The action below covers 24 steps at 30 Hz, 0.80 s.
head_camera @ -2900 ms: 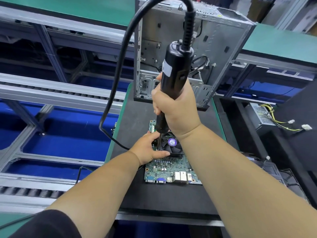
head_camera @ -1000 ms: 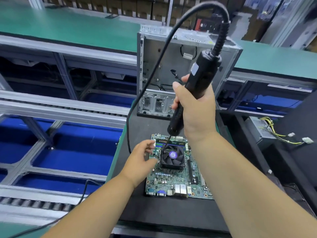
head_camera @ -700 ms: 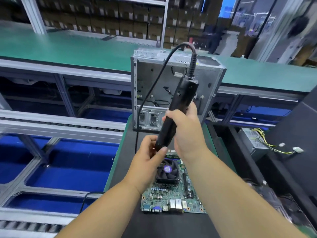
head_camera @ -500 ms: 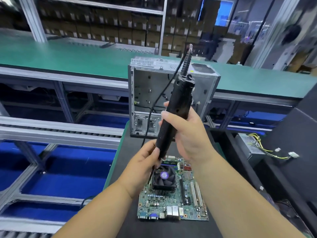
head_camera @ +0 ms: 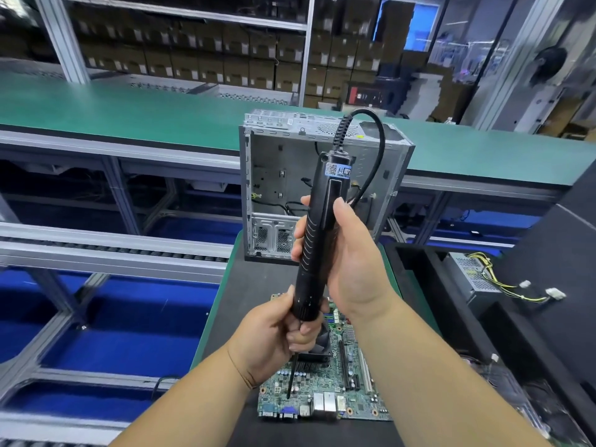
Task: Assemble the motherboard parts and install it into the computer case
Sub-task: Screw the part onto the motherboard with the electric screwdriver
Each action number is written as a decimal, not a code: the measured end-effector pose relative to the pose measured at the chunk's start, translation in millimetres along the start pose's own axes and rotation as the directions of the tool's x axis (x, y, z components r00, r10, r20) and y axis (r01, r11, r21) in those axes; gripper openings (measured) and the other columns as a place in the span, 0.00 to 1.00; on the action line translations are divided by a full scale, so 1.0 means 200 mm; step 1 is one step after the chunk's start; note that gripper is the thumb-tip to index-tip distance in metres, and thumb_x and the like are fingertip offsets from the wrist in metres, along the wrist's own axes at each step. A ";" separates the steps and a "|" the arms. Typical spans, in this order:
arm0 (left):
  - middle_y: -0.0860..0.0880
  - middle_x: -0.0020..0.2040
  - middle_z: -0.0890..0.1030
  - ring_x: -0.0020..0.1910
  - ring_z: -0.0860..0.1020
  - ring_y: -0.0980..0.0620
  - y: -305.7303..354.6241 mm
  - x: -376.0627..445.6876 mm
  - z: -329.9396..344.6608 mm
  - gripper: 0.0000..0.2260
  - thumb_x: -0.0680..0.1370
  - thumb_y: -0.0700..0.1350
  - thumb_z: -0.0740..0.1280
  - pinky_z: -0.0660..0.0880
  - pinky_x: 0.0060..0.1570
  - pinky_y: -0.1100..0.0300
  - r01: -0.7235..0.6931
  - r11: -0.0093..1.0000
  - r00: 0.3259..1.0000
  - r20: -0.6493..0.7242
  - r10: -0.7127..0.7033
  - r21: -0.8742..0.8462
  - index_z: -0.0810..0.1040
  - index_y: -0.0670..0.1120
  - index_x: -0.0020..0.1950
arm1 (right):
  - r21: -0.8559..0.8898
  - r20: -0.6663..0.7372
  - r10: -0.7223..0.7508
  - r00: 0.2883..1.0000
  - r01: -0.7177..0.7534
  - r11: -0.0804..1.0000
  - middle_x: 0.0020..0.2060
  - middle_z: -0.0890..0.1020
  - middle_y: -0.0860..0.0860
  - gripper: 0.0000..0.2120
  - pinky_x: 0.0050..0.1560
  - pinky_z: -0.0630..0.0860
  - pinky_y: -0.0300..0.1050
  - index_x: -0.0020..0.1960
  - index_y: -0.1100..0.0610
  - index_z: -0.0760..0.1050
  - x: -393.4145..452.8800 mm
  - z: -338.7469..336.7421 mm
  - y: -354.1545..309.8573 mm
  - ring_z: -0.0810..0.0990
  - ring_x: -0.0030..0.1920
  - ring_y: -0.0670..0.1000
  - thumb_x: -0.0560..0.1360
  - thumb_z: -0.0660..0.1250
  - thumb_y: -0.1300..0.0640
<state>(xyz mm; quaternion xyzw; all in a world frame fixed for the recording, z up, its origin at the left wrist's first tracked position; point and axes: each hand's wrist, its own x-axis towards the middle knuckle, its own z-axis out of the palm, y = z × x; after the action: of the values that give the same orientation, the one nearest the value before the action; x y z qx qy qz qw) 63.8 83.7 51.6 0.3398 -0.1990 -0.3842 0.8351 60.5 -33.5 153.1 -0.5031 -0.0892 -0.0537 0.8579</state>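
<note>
Before us runs a long green conveyor table (head_camera: pixel 161 114), with stacked cardboard boxes (head_camera: pixel 200 59) on racks behind it. On the black mat (head_camera: pixel 248 285) nearer us stands the open computer case (head_camera: pixel 280 188), upright, its bare metal interior facing us. Flat on the same mat, closer in, lies the motherboard (head_camera: pixel 348 391), its port edge toward us, with the black cooler fan (head_camera: pixel 317 348) mostly hidden behind our hands. To the right a power supply (head_camera: pixel 467 275) trails yellow-and-black wires.

We hold the black electric screwdriver (head_camera: pixel 317 240) nearly upright above the board. Its white label shows a QR code and blue characters we cannot read. Our right hand (head_camera: pixel 348 266) wraps the ribbed body; our left hand (head_camera: pixel 274 337) curls round its lower end, just above the fan. The thin bit (head_camera: pixel 292 375) points down over the board's left side.
</note>
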 end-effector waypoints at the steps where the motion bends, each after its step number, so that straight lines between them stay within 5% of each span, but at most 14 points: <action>1: 0.47 0.32 0.65 0.28 0.56 0.55 0.00 0.00 0.00 0.21 0.81 0.53 0.53 0.55 0.30 0.62 0.005 1.000 1.000 0.008 -0.005 -0.006 0.79 0.39 0.50 | -0.020 -0.003 -0.008 1.000 0.008 1.000 0.39 0.77 0.58 0.29 0.41 0.75 0.48 0.65 0.66 0.70 0.00 0.00 0.01 0.75 0.35 0.55 0.76 0.62 0.43; 4: 0.48 0.31 0.66 0.28 0.57 0.54 0.00 0.00 -0.01 0.22 0.81 0.52 0.52 0.55 0.30 0.61 0.007 1.000 1.000 0.026 -0.007 -0.021 0.79 0.39 0.50 | -0.051 -0.003 -0.033 0.999 0.033 0.998 0.39 0.78 0.56 0.31 0.41 0.75 0.47 0.64 0.65 0.70 0.00 0.00 0.03 0.75 0.35 0.54 0.73 0.65 0.41; 7: 0.48 0.30 0.65 0.28 0.56 0.55 0.01 0.00 -0.01 0.22 0.82 0.52 0.51 0.53 0.30 0.61 0.012 0.999 1.000 0.023 -0.011 -0.030 0.80 0.40 0.48 | -0.084 0.001 -0.058 0.998 0.058 0.995 0.39 0.78 0.55 0.24 0.42 0.75 0.46 0.60 0.60 0.73 0.00 0.01 0.06 0.75 0.36 0.54 0.73 0.67 0.44; 10: 0.49 0.31 0.65 0.28 0.56 0.54 0.00 0.00 -0.02 0.22 0.83 0.51 0.49 0.55 0.29 0.62 -0.033 0.999 0.999 -0.017 0.033 0.015 0.79 0.42 0.47 | -0.304 -0.041 -0.104 0.994 0.087 0.949 0.38 0.78 0.51 0.14 0.43 0.78 0.46 0.51 0.52 0.74 0.01 -0.01 0.08 0.78 0.37 0.53 0.69 0.72 0.48; 12: 0.47 0.34 0.65 0.29 0.57 0.54 -0.01 0.01 -0.02 0.17 0.82 0.52 0.53 0.56 0.30 0.62 -0.093 0.991 0.992 -0.079 0.100 0.094 0.77 0.43 0.49 | -0.419 -0.112 -0.130 0.985 0.071 0.905 0.39 0.79 0.50 0.17 0.44 0.80 0.48 0.50 0.49 0.74 0.02 -0.02 0.10 0.80 0.37 0.51 0.66 0.76 0.49; 16: 0.44 0.37 0.66 0.32 0.63 0.50 -0.02 0.03 -0.06 0.17 0.81 0.57 0.59 0.62 0.33 0.57 -0.137 0.890 0.971 -0.116 0.207 0.435 0.74 0.44 0.53 | -0.219 -0.239 -0.126 0.963 0.073 0.973 0.31 0.77 0.52 0.12 0.33 0.76 0.44 0.49 0.59 0.75 0.05 -0.03 0.10 0.75 0.29 0.51 0.68 0.73 0.58; 19: 0.42 0.47 0.78 0.46 0.76 0.43 -0.04 0.03 -0.13 0.21 0.80 0.62 0.57 0.73 0.51 0.46 -0.103 0.786 0.964 -0.135 0.231 0.610 0.75 0.49 0.61 | -0.215 -0.197 -0.178 0.964 0.134 0.967 0.29 0.74 0.52 0.06 0.34 0.75 0.45 0.44 0.57 0.75 0.05 -0.04 0.09 0.73 0.29 0.51 0.70 0.71 0.60; 21: 0.50 0.56 0.79 0.58 0.76 0.52 -0.06 0.00 -0.22 0.18 0.79 0.61 0.57 0.71 0.63 0.54 -0.049 0.726 0.953 -0.186 0.240 0.686 0.75 0.55 0.62 | -0.261 -0.179 -0.222 0.958 0.171 0.950 0.30 0.75 0.52 0.09 0.38 0.75 0.47 0.45 0.59 0.74 0.04 -0.04 0.08 0.75 0.30 0.52 0.70 0.72 0.59; 24: 0.54 0.62 0.75 0.62 0.73 0.60 -0.11 -0.04 -0.35 0.11 0.77 0.53 0.64 0.68 0.66 0.56 0.150 0.633 0.923 -0.338 0.186 0.759 0.74 0.60 0.60 | -0.321 -0.185 -0.269 0.945 0.201 0.926 0.30 0.77 0.52 0.10 0.40 0.78 0.48 0.46 0.60 0.74 0.05 -0.04 0.06 0.78 0.32 0.53 0.71 0.73 0.58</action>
<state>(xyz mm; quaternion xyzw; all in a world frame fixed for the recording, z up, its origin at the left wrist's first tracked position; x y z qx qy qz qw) 89.7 109.0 -13.0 0.7305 -0.1796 -0.1787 0.6342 73.6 -34.5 140.3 -0.6026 -0.0422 -0.2263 0.7641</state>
